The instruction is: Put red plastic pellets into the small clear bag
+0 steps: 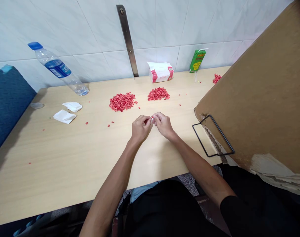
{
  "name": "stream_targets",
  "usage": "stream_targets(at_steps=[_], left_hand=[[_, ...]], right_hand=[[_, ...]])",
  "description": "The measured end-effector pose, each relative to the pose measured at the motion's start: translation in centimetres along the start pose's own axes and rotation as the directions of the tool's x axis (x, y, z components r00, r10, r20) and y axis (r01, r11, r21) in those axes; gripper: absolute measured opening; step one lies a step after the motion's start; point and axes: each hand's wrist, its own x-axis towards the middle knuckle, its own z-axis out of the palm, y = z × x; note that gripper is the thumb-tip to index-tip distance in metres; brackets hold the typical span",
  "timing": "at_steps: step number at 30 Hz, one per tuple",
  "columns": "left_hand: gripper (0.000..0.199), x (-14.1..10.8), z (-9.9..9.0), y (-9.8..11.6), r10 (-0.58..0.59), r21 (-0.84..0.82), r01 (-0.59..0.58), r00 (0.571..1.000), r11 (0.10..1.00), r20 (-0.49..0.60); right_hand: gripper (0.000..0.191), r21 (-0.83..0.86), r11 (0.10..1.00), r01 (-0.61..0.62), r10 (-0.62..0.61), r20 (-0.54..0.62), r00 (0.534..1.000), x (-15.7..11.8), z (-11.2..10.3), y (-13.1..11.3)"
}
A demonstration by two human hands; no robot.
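My left hand (140, 129) and my right hand (163, 125) meet above the pale wooden table (66, 158), fingertips pinched together. Between them is a small white piece (153, 120), mostly hidden by my fingers, so its exact form is hard to tell. Just beyond my hands lie two heaps of small red pellets (122, 101) (158, 94), not touching my hands. A few loose pellets (112, 122) are scattered to the left of my hands.
Folded white tissues (64, 116) and a plastic water bottle (58, 68) lie at left, with a blue padded object (9, 105) beyond. A tissue pack (160, 72) and drink carton (196, 61) stand by the tiled wall. A large cardboard sheet (254, 98) with a black wire frame (213, 136) leans in at right.
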Motion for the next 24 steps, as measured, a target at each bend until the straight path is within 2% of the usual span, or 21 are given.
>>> stream_targets(at_steps=[12,21,24], left_hand=[[0.015,-0.08,0.01,-0.02,0.024,-0.041,-0.024,1.0,0.999,-0.001],[0.014,-0.07,0.05,-0.09,0.035,-0.018,-0.035,0.999,0.999,-0.016],[0.013,0.04,-0.11,-0.06,0.014,-0.049,-0.015,1.0,0.999,-0.021]], right_hand=[[0.024,-0.027,1.0,-0.002,0.002,0.008,1.0,-0.03,0.07,0.07],[0.023,-0.004,1.0,0.011,-0.011,0.001,1.0,-0.01,0.11,0.02],[0.025,0.051,0.999,-0.008,0.008,-0.007,1.0,0.07,0.09,0.04]])
